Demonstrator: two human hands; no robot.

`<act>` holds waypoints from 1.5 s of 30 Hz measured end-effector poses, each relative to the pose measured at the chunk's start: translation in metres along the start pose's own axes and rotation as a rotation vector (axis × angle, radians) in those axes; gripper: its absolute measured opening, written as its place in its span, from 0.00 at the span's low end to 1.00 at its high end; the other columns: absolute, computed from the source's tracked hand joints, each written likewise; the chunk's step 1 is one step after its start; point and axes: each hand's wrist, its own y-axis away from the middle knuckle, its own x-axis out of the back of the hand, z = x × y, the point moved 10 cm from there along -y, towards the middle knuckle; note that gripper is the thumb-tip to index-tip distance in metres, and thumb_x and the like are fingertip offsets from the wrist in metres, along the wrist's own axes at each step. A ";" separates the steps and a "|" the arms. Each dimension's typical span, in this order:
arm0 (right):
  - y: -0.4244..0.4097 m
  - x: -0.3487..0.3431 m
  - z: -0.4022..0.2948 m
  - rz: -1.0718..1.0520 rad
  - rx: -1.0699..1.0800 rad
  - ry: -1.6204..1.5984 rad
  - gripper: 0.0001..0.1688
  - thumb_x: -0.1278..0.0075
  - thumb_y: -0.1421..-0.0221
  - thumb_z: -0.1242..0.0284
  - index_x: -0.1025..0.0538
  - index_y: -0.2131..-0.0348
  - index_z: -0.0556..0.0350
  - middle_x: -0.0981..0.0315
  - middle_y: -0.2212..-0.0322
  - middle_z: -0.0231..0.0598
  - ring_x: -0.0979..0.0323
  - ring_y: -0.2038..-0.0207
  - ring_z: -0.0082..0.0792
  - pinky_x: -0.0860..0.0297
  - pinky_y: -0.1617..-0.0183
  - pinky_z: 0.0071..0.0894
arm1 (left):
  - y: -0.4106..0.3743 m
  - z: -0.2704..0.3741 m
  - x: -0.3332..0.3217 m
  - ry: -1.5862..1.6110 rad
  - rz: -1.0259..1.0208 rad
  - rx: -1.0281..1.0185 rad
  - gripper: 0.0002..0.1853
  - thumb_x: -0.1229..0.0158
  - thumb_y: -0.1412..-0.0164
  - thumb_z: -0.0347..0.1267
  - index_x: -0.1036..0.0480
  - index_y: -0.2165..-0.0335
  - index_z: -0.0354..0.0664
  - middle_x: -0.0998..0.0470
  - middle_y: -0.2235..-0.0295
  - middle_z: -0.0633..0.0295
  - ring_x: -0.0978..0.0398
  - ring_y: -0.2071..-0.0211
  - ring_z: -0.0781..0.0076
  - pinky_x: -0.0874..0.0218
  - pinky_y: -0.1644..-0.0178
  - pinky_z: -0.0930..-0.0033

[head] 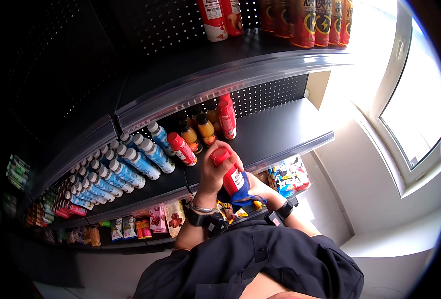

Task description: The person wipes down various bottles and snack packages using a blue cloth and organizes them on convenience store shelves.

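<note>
In front of my chest I hold a red plastic bottle with a white label. My left hand grips it around the cap and shoulder, the fingers curled over the top. Under the bottle's lower part, my right hand presses a blue cloth against its side and base. Just beyond my hands, on the middle shelf, stand a similar red bottle, orange juice bottles with black caps and more red bottles.
Rows of blue bottles with white caps fill the shelf's left. Below are snack packets and a colourful bag. Red and gold bottles stand on the upper shelf, whose clear front rail juts out. A window is at right.
</note>
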 end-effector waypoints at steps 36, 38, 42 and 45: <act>0.032 0.045 -0.016 0.626 0.317 0.985 0.34 0.52 0.42 0.76 0.40 0.37 0.55 0.40 0.75 0.47 0.37 0.73 0.43 0.38 0.66 0.37 | 0.026 0.046 -0.065 -0.735 0.037 -0.493 0.29 0.30 0.51 0.31 0.38 0.55 0.35 0.23 0.66 0.55 0.25 0.64 0.70 0.32 0.56 0.67; 0.032 0.046 -0.015 0.627 0.366 1.044 0.33 0.54 0.43 0.79 0.39 0.38 0.56 0.42 0.76 0.45 0.40 0.74 0.41 0.40 0.68 0.37 | 0.026 0.051 -0.070 -0.762 0.042 -0.504 0.28 0.31 0.50 0.30 0.38 0.55 0.35 0.23 0.66 0.54 0.24 0.64 0.69 0.32 0.56 0.67; 0.032 0.054 -0.014 0.698 0.454 1.081 0.23 0.55 0.40 0.77 0.31 0.45 0.61 0.39 0.78 0.38 0.39 0.76 0.34 0.40 0.69 0.34 | 0.022 0.045 -0.064 -0.617 0.057 -0.432 0.24 0.30 0.51 0.27 0.35 0.59 0.36 0.23 0.66 0.56 0.25 0.67 0.69 0.33 0.57 0.67; 0.022 0.061 -0.036 0.705 0.192 0.278 0.15 0.55 0.36 0.69 0.24 0.58 0.62 0.31 0.80 0.31 0.35 0.76 0.22 0.37 0.71 0.29 | 0.027 0.057 -0.060 -0.651 0.066 -0.520 0.20 0.34 0.52 0.22 0.35 0.62 0.35 0.24 0.69 0.57 0.25 0.68 0.69 0.33 0.59 0.67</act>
